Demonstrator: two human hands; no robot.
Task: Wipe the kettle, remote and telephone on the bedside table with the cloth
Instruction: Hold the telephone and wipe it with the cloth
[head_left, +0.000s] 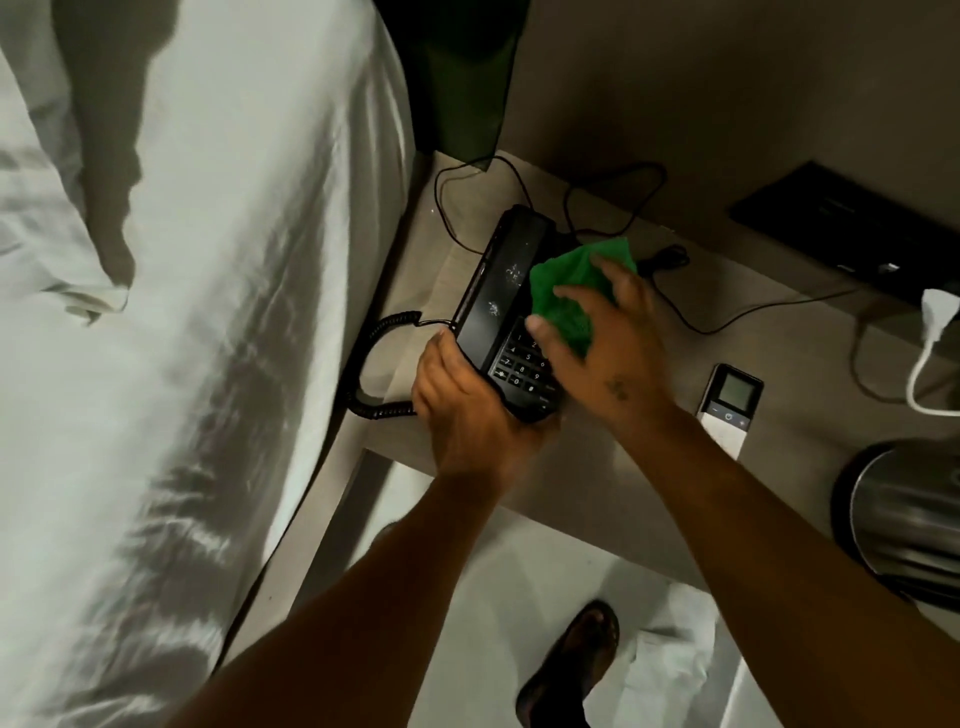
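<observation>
A black telephone (501, 291) with its handset in the cradle lies on the beige bedside table (613, 467). My left hand (467, 410) grips its near end. My right hand (602, 332) presses a green cloth (566, 291) onto the phone's right side, just above the keypad. To the right lies a white remote (730, 410) with a small screen. A steel kettle (906, 514) stands at the table's right edge, partly cut off by the frame.
A bed with white sheets (208, 312) borders the table on the left. The coiled handset cord (374, 364) and thin black cables (613, 208) trail over the table. A black box (852, 228) and a white plug (937, 317) sit at the back right. My sandalled foot (571, 670) stands on the floor below.
</observation>
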